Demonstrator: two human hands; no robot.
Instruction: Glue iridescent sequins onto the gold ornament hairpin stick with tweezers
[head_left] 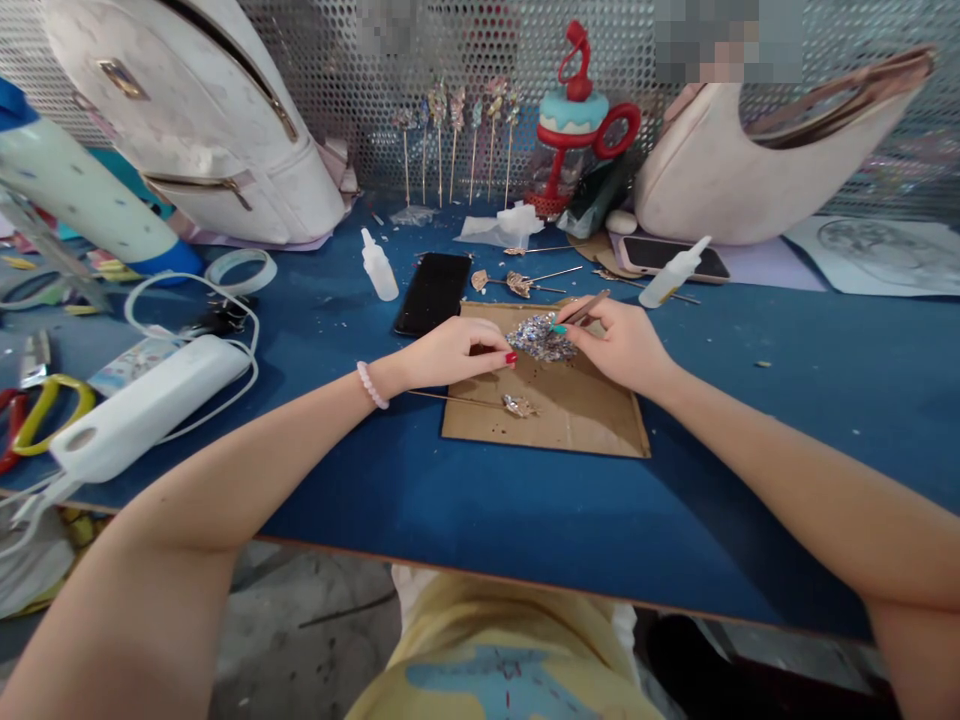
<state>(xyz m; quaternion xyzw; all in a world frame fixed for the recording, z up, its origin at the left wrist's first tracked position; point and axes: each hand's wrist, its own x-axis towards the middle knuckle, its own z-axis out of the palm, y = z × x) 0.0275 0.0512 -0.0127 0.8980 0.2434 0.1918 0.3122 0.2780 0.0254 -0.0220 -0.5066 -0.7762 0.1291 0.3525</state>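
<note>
My right hand (622, 345) pinches a pair of tweezers (587, 307), its fingertips at a heap of small glittering pieces (541, 338) in silver and blue. The heap lies on a flat piece of cardboard (585, 420). At the heap's left edge, my left hand (465, 352) has thumb and finger brought together; whatever may be between them is hidden. Below that hand, a stick with a shiny leaf-shaped head (520, 405) rests on the cardboard. More metallic leaf-headed sticks (519, 284) lie just beyond it.
A black phone (433, 292) and two white glue bottles (379, 265) stand or lie behind the cardboard. Decorated sticks (454, 140) stand upright near the mesh wall. A white power strip (150, 405), scissors (52, 410) and a backpack (225, 150) are left; a handbag (720, 180) is right.
</note>
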